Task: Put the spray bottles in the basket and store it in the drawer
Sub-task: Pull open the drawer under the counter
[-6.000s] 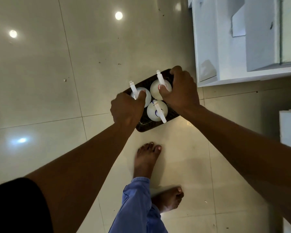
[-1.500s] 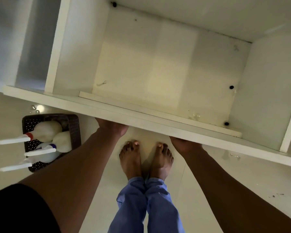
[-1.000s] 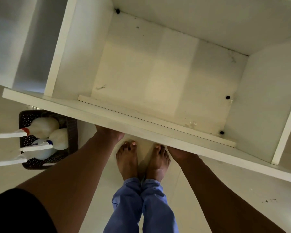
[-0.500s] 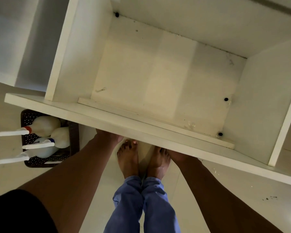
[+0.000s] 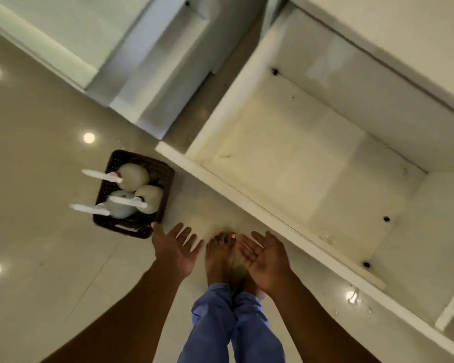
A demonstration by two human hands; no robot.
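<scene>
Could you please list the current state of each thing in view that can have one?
drawer: pulled open, nothing inside.
basket: on the floor beside the drawer, loaded.
spray bottles: three, upright in the basket, nozzles pointing away from the drawer.
left hand: open, palm up, holding nothing.
right hand: open, palm up, holding nothing.

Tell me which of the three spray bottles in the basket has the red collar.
The bottle at the far end of the basket, farthest from the hands. Its neck shows red where the white sprayer joins; the other two, nearer the person, show none.
</scene>
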